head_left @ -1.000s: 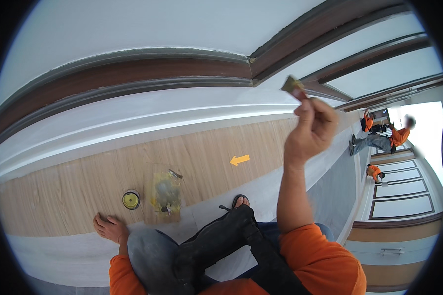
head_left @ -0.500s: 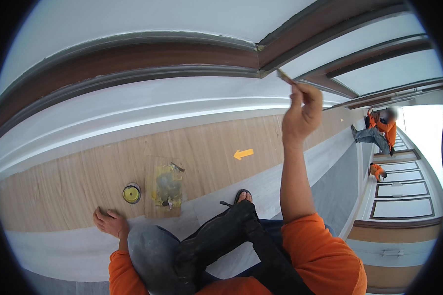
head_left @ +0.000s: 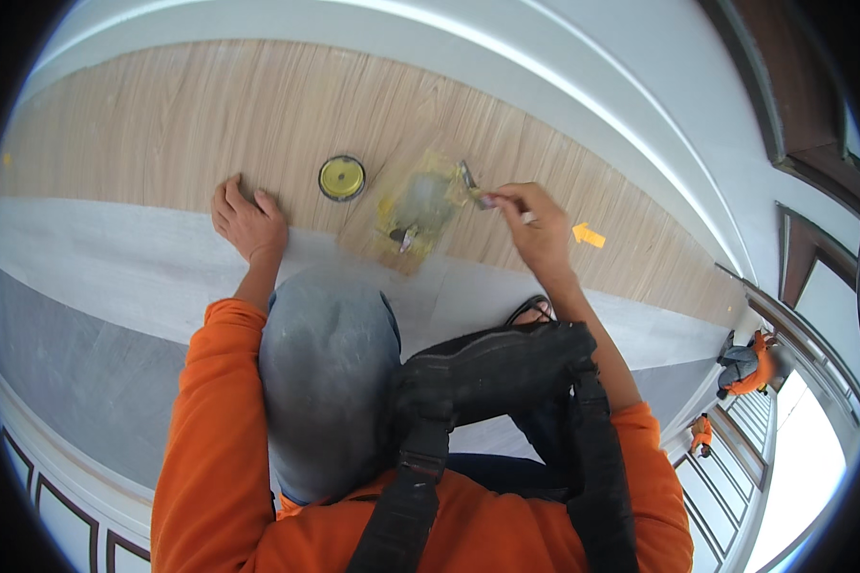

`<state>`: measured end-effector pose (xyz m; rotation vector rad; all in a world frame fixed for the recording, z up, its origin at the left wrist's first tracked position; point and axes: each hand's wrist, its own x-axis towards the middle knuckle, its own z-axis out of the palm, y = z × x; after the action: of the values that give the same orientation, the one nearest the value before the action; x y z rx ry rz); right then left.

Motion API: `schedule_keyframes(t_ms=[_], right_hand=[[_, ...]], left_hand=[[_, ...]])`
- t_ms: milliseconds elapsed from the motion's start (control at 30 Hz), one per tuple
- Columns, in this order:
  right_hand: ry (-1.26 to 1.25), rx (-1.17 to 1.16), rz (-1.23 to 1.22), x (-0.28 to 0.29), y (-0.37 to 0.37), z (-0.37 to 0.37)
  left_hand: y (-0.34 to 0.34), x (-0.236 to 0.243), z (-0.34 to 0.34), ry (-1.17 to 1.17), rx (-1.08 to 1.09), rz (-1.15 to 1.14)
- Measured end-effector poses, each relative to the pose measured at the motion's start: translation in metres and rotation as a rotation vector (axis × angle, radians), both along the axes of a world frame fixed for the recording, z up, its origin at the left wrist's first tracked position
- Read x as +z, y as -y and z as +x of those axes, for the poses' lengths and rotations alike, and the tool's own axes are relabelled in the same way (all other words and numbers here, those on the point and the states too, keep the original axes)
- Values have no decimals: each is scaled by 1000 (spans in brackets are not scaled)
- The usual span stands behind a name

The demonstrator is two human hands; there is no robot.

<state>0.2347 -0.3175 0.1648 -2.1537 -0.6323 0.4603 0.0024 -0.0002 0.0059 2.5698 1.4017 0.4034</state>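
On the left edge of the wood-grain strip (head_left: 210,124), your left hand (head_left: 249,223) lies palm-down, fingers loosely spread. Next right: round tin (head_left: 342,179) with yellow top, then the yellow-smeared board (head_left: 424,205). Your right hand (head_left: 537,226) pinches a small flat brush (head_left: 486,201) by the board's right edge, contact unclear; orange-yellow arrow (head_left: 590,236) just beyond.

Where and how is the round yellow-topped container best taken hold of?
Probably across the container's dark outer edge, coming from the left: its round outline offers opposing sides to pinch, and the yellow-smeared board lies close on its right.
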Motion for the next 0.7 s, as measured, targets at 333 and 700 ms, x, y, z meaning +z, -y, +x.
schedule_keyframes(t_ms=[333,700], right_hand=[[265,371,-137,-72,26,-67],[452,435,-178,-90,0,-39]], left_hand=[[3,-3,0,-38,5,-41],[1,-2,-2,-44,4,-28]])
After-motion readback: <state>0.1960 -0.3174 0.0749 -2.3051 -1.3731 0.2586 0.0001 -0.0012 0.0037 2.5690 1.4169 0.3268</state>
